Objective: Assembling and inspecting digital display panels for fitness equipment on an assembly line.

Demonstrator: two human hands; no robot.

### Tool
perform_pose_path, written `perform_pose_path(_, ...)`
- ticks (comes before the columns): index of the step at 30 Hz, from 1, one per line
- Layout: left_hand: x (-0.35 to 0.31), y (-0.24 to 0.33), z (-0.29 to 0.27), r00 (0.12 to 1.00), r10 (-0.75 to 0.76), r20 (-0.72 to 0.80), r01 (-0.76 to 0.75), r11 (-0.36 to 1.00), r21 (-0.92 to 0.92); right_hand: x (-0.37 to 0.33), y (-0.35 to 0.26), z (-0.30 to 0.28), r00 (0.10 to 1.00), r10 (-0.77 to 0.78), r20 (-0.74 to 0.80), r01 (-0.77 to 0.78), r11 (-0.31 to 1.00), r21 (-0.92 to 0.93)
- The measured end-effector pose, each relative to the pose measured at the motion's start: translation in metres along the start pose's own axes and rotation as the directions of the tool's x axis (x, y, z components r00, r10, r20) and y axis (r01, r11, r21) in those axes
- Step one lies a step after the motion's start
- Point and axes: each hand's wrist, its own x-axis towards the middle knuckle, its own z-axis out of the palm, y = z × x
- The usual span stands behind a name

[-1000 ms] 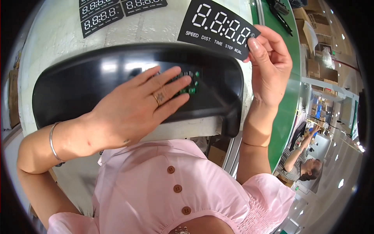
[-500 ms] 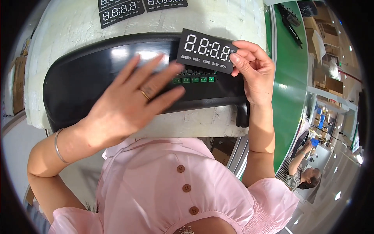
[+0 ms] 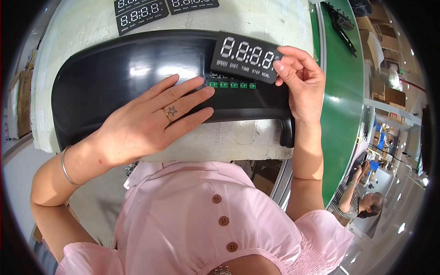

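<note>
A long, glossy black plastic housing (image 3: pixel 105 78) with rounded ends lies across the padded work surface before me. My right hand (image 3: pixel 305 85) pinches the right end of a thin black display panel (image 3: pixel 238 66), printed with white segment digits, between thumb and fingers. The panel is tilted over an opening in the housing and hides part of it. Below its lower edge shows a row of several small green parts (image 3: pixel 233 85). My left hand (image 3: pixel 151 114) is spread with fingers extended over the housing, its fingertips just left of the green parts.
Several similar display panels (image 3: pixel 143 18) lie at the far left of the padded work surface (image 3: pixel 270 23). To the right runs a green surface (image 3: pixel 341 110) with a black part (image 3: pixel 340 27) on it. Beyond are cardboard boxes (image 3: pixel 392 97) and a seated co-worker (image 3: pixel 350 201) in a striped top.
My left hand, blurred before, has come to rest with its fingers spread. The housing appears slightly farther from me. The panel has shifted slightly right in my right hand's grip.
</note>
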Motion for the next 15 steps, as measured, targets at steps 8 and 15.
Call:
perform_pose_path(8,-0.012,-0.014,-0.007,0.997,0.054,-0.048,-0.054,0.999,-0.001,-0.006,-0.004,0.007,0.998,0.025,0.064,-0.021,0.998,-0.055)
perform_pose_path(15,0.02,-0.017,-0.008,0.884,-0.431,-0.181,0.37,0.882,-0.292,-0.002,-0.006,0.01,0.996,0.05,0.075,-0.042,0.993,-0.108)
